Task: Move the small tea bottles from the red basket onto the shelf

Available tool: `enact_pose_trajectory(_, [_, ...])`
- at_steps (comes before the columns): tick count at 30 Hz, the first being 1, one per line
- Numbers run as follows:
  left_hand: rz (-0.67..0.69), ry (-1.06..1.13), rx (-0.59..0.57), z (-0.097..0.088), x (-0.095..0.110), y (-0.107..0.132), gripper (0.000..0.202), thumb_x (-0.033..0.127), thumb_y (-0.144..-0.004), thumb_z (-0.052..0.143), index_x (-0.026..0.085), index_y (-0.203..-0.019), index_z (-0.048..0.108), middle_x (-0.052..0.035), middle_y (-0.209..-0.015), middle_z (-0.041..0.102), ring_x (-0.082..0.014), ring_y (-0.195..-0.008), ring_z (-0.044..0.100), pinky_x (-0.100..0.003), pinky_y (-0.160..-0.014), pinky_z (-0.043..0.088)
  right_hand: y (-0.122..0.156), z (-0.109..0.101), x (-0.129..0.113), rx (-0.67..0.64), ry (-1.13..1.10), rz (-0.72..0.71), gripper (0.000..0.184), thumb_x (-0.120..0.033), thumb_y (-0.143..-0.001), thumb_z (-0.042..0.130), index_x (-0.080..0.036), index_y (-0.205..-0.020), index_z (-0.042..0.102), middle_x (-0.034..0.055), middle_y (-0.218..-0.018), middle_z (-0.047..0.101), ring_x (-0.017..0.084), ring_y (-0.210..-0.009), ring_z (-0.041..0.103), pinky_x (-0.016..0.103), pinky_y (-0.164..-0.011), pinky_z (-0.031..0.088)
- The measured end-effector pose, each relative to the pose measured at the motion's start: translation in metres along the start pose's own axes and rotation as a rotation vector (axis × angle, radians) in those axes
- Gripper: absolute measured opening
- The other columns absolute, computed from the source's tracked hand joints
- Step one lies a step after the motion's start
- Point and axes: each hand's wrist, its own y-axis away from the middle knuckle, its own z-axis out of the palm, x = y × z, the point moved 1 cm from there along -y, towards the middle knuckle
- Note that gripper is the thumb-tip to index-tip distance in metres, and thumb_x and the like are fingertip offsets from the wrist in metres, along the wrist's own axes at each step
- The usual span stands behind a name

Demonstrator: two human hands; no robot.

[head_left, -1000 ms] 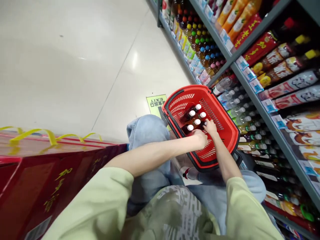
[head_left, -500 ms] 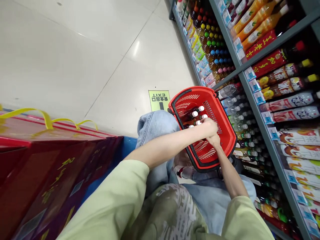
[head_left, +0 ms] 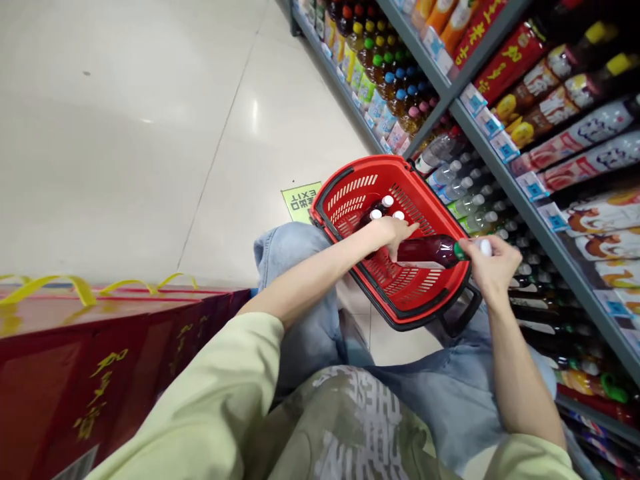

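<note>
In the head view, a bottle of dark purple drink [head_left: 425, 251] lies nearly level over the red shopping basket [head_left: 357, 167]. My right hand [head_left: 495, 267] grips it at the neck end, by a green band. A white cap [head_left: 485, 247] shows between those fingers; I cannot tell whether it belongs to this bottle. My left hand [head_left: 387, 233] reaches over the basket with fingers apart, close by the bottle's lower end. Whether it touches the bottle is unclear. White-capped dark bottles [head_left: 376, 215] stand in the basket beyond it, partly covered by my left hand.
Drink shelves [head_left: 455, 100] run along the right, close to the basket. Red gift boxes [head_left: 115, 373] with yellow handles line the left. A yellow-green exit sign [head_left: 300, 200] lies on the pale tiled floor [head_left: 150, 133], near my bent knee.
My hands were together inside the basket and are now apart. My right hand has moved right and up with the dark bottle, which now shows. The view has shifted.
</note>
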Motion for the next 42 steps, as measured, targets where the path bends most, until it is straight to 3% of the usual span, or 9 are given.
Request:
enact_pose_trajectory(3, [0.202, 0.200, 0.066, 0.009, -0.004, -0.007, 0.128, 0.035, -0.053, 0.094, 0.008, -0.159, 0.027, -0.0235, -0.148, 0.054, -0.0355, -0.131, 0.057, -0.040, -0.110, 0.046, -0.014, -0.017, 0.005, 0.194, -0.421, 0.080, 0.024, -0.036, -0.067, 0.078, -0.020, -0.062, 0.061, -0.0031, -0.056, 0.050, 0.012, -0.051, 0.044, 0.026, -0.049, 0.036])
enact_pose_trajectory(5, [0.314, 0.359, 0.177, 0.016, 0.000, -0.008, 0.112, 0.039, -0.056, 0.091, 0.009, -0.151, 0.039, -0.0192, -0.137, 0.063, -0.0324, -0.122, 0.063, -0.038, -0.105, 0.049, -0.026, -0.023, 0.017, 0.277, -0.640, 0.178, 0.034, -0.032, -0.069, 0.076, -0.021, -0.053, 0.047, -0.0047, -0.052, 0.038, 0.010, -0.046, 0.035, 0.026, -0.042, 0.029])
enact_pose_trajectory(8, [0.280, 0.530, 0.290, 0.026, 0.017, -0.004, 0.092, 0.045, -0.062, 0.086, 0.010, -0.140, 0.050, -0.0162, -0.124, 0.069, -0.0308, -0.108, 0.068, -0.041, -0.096, 0.053, -0.038, -0.021, 0.040, 0.294, -0.802, 0.345, 0.039, -0.030, -0.069, 0.077, -0.022, -0.053, 0.043, -0.0050, -0.052, 0.036, 0.009, -0.044, 0.032, 0.026, -0.038, 0.024])
enact_pose_trajectory(11, [0.173, 0.682, 0.223, 0.037, 0.043, 0.010, 0.095, 0.050, -0.061, 0.087, 0.011, -0.139, 0.049, -0.0166, -0.125, 0.068, -0.0314, -0.107, 0.068, -0.043, -0.096, 0.053, -0.041, -0.012, 0.052, 0.276, -0.901, 0.389, 0.035, -0.035, -0.066, 0.084, -0.021, -0.060, 0.052, -0.0053, -0.057, 0.045, 0.009, -0.049, 0.043, 0.024, -0.044, 0.036])
enact_pose_trajectory(15, [0.191, 1.098, 0.027, 0.049, 0.071, 0.028, 0.095, 0.046, -0.063, 0.089, 0.013, -0.141, 0.046, -0.0172, -0.138, 0.061, -0.0327, -0.122, 0.061, -0.043, -0.104, 0.049, -0.040, -0.004, 0.037, 0.034, -1.151, 0.460, 0.037, -0.050, -0.069, 0.084, -0.021, -0.075, 0.061, -0.0020, -0.068, 0.059, 0.015, -0.065, 0.062, 0.027, -0.059, 0.051])
enact_pose_trajectory(20, [0.155, 1.382, -0.064, 0.056, 0.075, 0.027, 0.091, 0.039, -0.060, 0.091, 0.020, -0.138, 0.048, -0.0110, -0.132, 0.065, -0.0306, -0.116, 0.063, -0.040, -0.097, 0.050, -0.041, -0.014, 0.012, -0.266, -1.410, 0.474, 0.041, -0.055, -0.069, 0.079, -0.021, -0.074, 0.058, 0.0019, -0.069, 0.064, 0.022, -0.078, 0.070, 0.032, -0.068, 0.058])
enact_pose_trajectory(32, [0.077, 1.134, 0.100, 0.054, 0.057, 0.009, 0.082, 0.042, -0.065, 0.090, 0.017, -0.133, 0.050, -0.0126, -0.130, 0.067, -0.0292, -0.116, 0.064, -0.043, -0.102, 0.051, -0.042, 0.006, 0.016, -0.108, -1.390, 0.653, 0.031, -0.039, -0.064, 0.084, -0.020, -0.075, 0.062, 0.0023, -0.070, 0.069, 0.018, -0.070, 0.068, 0.031, -0.066, 0.058])
enact_pose_trajectory(38, [-0.025, 0.541, 0.363, 0.044, 0.056, 0.009, 0.090, 0.046, -0.069, 0.085, 0.019, -0.145, 0.043, -0.0098, -0.117, 0.072, -0.0274, -0.101, 0.070, -0.043, -0.093, 0.056, -0.037, 0.017, 0.020, 0.024, -1.223, 0.702, 0.029, -0.031, -0.060, 0.089, -0.019, -0.071, 0.066, 0.0007, -0.068, 0.068, 0.013, -0.060, 0.060, 0.027, -0.058, 0.052])
enact_pose_trajectory(42, [-0.014, 0.168, 0.607, 0.032, 0.047, 0.006, 0.083, 0.039, -0.069, 0.082, 0.021, -0.143, 0.048, -0.0104, -0.120, 0.070, -0.0285, -0.105, 0.068, -0.041, -0.089, 0.056, -0.035, 0.019, 0.027, 0.044, -1.358, 0.856, 0.022, -0.027, -0.064, 0.084, -0.018, -0.076, 0.068, 0.0015, -0.074, 0.071, 0.013, -0.062, 0.061, 0.025, -0.056, 0.051])
